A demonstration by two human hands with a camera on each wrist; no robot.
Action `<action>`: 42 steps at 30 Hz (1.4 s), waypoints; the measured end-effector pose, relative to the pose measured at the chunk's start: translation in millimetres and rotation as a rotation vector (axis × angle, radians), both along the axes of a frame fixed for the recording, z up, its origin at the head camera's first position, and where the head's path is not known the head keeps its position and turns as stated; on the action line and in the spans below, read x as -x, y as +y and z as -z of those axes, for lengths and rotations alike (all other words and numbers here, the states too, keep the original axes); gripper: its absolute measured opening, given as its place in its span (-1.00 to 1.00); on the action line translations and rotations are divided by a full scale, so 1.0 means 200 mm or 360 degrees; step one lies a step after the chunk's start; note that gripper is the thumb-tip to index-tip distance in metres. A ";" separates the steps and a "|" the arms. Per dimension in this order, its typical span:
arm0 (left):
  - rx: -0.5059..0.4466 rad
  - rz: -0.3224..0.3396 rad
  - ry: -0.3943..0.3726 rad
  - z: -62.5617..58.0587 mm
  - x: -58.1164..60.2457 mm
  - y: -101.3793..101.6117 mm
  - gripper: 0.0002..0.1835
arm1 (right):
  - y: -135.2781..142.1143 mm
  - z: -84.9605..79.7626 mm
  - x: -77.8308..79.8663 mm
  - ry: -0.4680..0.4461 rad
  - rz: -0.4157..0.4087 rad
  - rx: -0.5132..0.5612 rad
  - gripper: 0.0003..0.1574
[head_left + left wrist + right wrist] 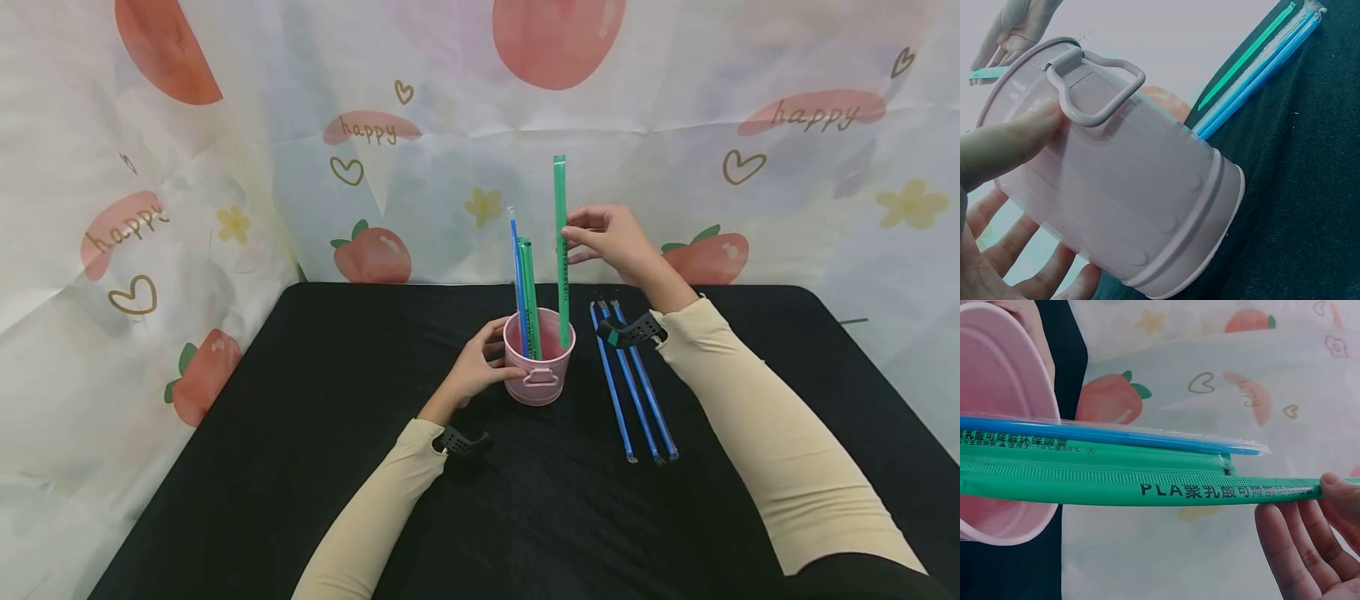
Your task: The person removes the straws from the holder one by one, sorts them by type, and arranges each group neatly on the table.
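A small pink bucket (551, 387) with side handles stands upright on the black table. My left hand (474, 364) holds it, thumb on the near side by a handle and fingers around the left side. Between the thumb and fingers of my right hand (613, 240) is a green paper-wrapped straw (562, 225), pinched in its middle-to-upper part. This straw is upright, its lower end within the bucket's rim. Inside the bucket lean a blue straw (517, 279) in clear wrap and green wrapped straws (529, 292); their bottoms are hidden.
To the right of the bucket, three blue straws (637, 387) in clear wrap lie side by side on the black tablecloth (300, 433), partly beneath my right wrist strap (632, 331). A printed curtain (450, 183) hangs behind the table.
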State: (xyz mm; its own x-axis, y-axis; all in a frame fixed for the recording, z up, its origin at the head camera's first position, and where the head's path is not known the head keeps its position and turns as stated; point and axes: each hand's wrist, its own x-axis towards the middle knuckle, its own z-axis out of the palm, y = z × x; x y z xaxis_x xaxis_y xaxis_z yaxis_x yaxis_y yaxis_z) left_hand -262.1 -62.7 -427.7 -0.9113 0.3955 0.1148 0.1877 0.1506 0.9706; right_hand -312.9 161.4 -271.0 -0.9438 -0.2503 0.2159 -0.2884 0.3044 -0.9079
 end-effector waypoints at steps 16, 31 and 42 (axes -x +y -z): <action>-0.0009 0.0064 -0.0052 -0.13 -0.08 -0.01 -0.18 | 0.06 -0.05 -0.01 0.0052 -0.0018 0.0063 -0.65; -0.0002 -0.0013 -0.0009 0.00 0.00 0.02 -0.16 | 0.17 -0.02 -0.05 0.0082 -0.0038 0.0047 -0.75; 0.0011 -0.0013 -0.0014 -0.01 0.00 0.03 -0.15 | 0.23 0.02 -0.08 0.0074 0.0023 -0.0076 -0.62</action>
